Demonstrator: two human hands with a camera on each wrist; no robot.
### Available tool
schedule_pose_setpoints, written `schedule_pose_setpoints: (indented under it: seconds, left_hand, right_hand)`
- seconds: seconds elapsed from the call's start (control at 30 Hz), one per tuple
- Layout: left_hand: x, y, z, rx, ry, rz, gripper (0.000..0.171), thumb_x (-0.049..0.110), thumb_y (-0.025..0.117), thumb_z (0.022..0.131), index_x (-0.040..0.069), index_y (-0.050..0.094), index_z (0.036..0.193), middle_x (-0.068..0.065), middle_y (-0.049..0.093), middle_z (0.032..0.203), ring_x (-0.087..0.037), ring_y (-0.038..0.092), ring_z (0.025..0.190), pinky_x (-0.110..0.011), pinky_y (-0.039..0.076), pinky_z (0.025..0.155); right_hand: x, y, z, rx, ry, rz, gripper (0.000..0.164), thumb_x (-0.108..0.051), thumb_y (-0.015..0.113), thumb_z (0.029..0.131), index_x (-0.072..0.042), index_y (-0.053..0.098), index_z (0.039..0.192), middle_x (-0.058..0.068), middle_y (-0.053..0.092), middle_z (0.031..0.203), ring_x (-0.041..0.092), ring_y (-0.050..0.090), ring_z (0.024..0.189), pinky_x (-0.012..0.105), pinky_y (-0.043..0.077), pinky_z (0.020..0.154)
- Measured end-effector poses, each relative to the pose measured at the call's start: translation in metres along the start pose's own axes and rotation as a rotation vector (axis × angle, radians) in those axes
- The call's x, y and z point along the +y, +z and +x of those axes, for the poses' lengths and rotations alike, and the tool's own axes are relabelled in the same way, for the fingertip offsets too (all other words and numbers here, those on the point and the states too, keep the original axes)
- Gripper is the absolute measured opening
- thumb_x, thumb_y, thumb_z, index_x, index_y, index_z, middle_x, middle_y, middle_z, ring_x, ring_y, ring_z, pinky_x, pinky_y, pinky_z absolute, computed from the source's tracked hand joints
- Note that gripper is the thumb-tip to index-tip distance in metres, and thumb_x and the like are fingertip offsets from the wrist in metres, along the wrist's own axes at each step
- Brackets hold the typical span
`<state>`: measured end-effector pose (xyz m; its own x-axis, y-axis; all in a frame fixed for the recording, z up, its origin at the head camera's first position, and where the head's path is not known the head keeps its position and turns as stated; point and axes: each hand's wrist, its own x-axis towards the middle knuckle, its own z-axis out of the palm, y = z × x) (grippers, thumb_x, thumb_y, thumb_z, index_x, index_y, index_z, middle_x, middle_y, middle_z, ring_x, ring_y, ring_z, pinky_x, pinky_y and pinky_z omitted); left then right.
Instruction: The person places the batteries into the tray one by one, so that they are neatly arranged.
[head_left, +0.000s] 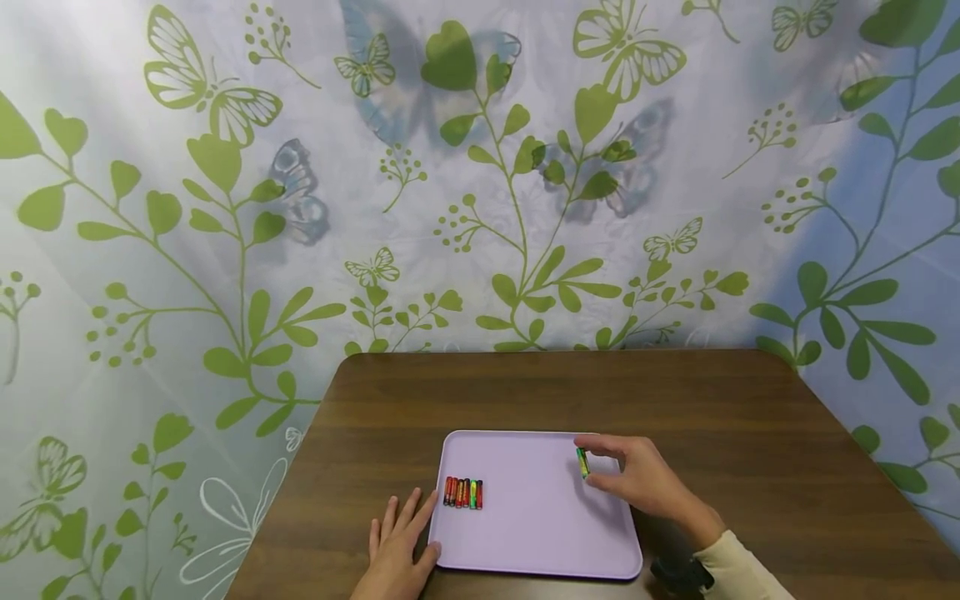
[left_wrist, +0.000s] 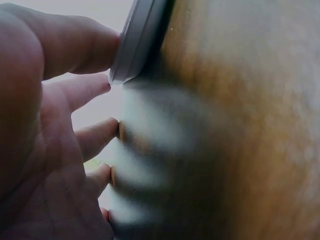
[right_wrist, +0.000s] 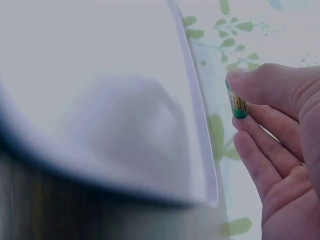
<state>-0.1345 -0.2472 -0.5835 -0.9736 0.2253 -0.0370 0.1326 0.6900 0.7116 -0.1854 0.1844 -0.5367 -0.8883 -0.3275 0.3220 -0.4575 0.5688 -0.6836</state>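
Note:
A green battery with gold print is pinched between the thumb and fingers of my right hand, over the right part of a lilac tray. In the right wrist view the battery shows its green end beneath the thumb. Several batteries, mostly red and black with one green among them, lie side by side in a row at the tray's left side. My left hand rests on the table with fingers spread, thumb and fingertips at the tray's left rim. In the left wrist view its thumb touches the tray's rim.
A brown wooden table carries the tray near its front edge. Behind it hangs a pale cloth printed with green leaves and butterflies. On my right wrist sits a dark strapped device, close to the tray's front right corner.

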Motion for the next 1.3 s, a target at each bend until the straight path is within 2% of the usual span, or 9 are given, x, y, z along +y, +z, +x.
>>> schedule_pose_setpoints:
  seconds: [0.13, 0.37, 0.4, 0.57, 0.63, 0.77, 1.07, 1.3]
  left_hand:
    - [0.001, -0.001, 0.000, -0.010, 0.003, -0.005, 0.071, 0.024, 0.074, 0.099, 0.031, 0.049, 0.166, -0.022, 0.038, 0.175, -0.060, 0.011, 0.164, -0.085, -0.005, 0.121]
    - [0.002, 0.000, -0.001, -0.006, -0.003, -0.003, 0.071, 0.022, 0.076, 0.098, 0.034, 0.051, 0.164, -0.020, 0.038, 0.175, -0.059, 0.010, 0.165, -0.084, -0.004, 0.122]
    - [0.006, -0.002, -0.002, -0.013, -0.008, -0.010, 0.071, 0.021, 0.076, 0.098, 0.032, 0.052, 0.164, -0.021, 0.038, 0.175, -0.060, 0.010, 0.164, -0.084, -0.004, 0.122]
    - [0.005, -0.001, -0.003, -0.014, -0.011, -0.013, 0.072, 0.021, 0.076, 0.098, 0.032, 0.051, 0.164, -0.021, 0.037, 0.176, -0.061, 0.010, 0.164, -0.085, -0.005, 0.121]
    - [0.000, 0.002, -0.003, -0.011, -0.008, -0.009, 0.072, 0.022, 0.076, 0.098, 0.035, 0.051, 0.164, -0.021, 0.038, 0.176, -0.060, 0.010, 0.164, -0.084, -0.005, 0.121]
    - [-0.001, 0.003, -0.004, -0.009, -0.006, -0.004, 0.072, 0.022, 0.076, 0.098, 0.036, 0.051, 0.164, -0.021, 0.038, 0.175, -0.061, 0.011, 0.164, -0.085, -0.004, 0.121]
    - [0.000, 0.006, -0.005, 0.035, 0.033, 0.002, 0.071, 0.022, 0.074, 0.098, 0.032, 0.051, 0.164, -0.023, 0.041, 0.173, -0.062, 0.015, 0.161, -0.087, -0.001, 0.119]
    - [0.000, 0.007, -0.005, 0.037, 0.014, -0.002, 0.071, 0.021, 0.075, 0.098, 0.034, 0.052, 0.163, -0.021, 0.041, 0.174, -0.061, 0.015, 0.163, -0.085, -0.001, 0.121]
  right_hand:
    - [-0.006, 0.015, 0.007, 0.007, -0.054, 0.052, 0.053, -0.005, 0.093, 0.084, -0.003, 0.076, 0.134, 0.007, 0.079, 0.135, 0.032, 0.080, 0.115, 0.029, 0.062, 0.101]
    - [-0.020, 0.037, 0.019, -0.002, -0.094, 0.053, 0.052, -0.005, 0.093, 0.084, -0.002, 0.077, 0.133, 0.007, 0.080, 0.132, 0.031, 0.080, 0.114, 0.037, 0.064, 0.100]
    - [-0.023, 0.040, 0.021, -0.007, -0.089, 0.054, 0.052, -0.006, 0.093, 0.084, -0.003, 0.077, 0.134, 0.005, 0.080, 0.132, 0.032, 0.080, 0.114, 0.038, 0.064, 0.100]
    - [-0.034, 0.057, 0.027, -0.026, -0.064, 0.069, 0.051, -0.009, 0.092, 0.085, -0.006, 0.078, 0.134, 0.002, 0.080, 0.133, 0.033, 0.080, 0.115, 0.040, 0.064, 0.102]
    - [-0.039, 0.063, 0.029, -0.030, -0.063, 0.080, 0.051, -0.008, 0.092, 0.086, -0.006, 0.077, 0.134, 0.002, 0.080, 0.133, 0.033, 0.080, 0.116, 0.040, 0.064, 0.102]
    - [-0.049, 0.076, 0.032, -0.035, -0.061, 0.093, 0.051, -0.007, 0.091, 0.085, -0.005, 0.077, 0.134, 0.004, 0.080, 0.134, 0.033, 0.080, 0.115, 0.039, 0.063, 0.102]
    - [-0.057, 0.108, 0.034, -0.067, -0.055, 0.113, 0.052, -0.005, 0.090, 0.084, -0.004, 0.077, 0.134, 0.004, 0.080, 0.132, 0.030, 0.080, 0.113, 0.038, 0.064, 0.101]
    - [-0.062, 0.127, 0.036, -0.061, -0.074, 0.057, 0.053, -0.003, 0.091, 0.080, -0.005, 0.079, 0.131, 0.004, 0.081, 0.129, 0.023, 0.078, 0.121, 0.039, 0.062, 0.105]
